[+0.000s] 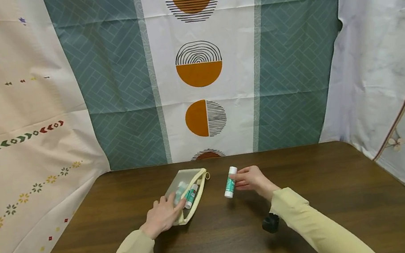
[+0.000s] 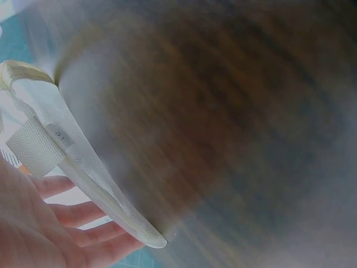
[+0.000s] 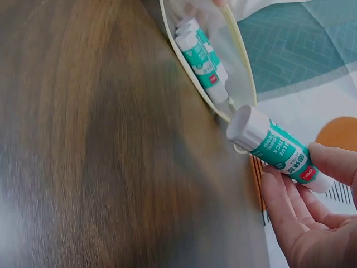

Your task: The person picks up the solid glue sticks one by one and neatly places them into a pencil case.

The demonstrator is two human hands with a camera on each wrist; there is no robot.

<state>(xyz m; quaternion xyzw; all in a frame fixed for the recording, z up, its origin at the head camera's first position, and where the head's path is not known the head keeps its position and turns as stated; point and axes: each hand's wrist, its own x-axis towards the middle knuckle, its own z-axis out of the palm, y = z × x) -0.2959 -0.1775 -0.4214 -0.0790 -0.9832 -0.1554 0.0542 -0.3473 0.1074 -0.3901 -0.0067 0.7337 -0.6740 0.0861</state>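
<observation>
A glue stick (image 3: 281,146) with a green label and white ends is pinched between the thumb and fingers of my right hand (image 1: 252,178), just right of a pouch. That translucent zip pouch (image 1: 176,180) with pale yellow edging gapes toward the right. Inside it several more glue sticks (image 3: 201,61) lie side by side. My left hand (image 1: 163,215) grips the pouch at its near left side, with fingers (image 2: 72,215) behind its edge in the left wrist view. The left thumb is hidden in that view.
Everything is on or above a dark brown wooden table (image 1: 216,250). A patterned curtain (image 1: 119,91) hangs along the table's back edge, and pale cloths (image 1: 0,112) hang at both sides. A small black object (image 1: 270,223) shows beneath the right sleeve.
</observation>
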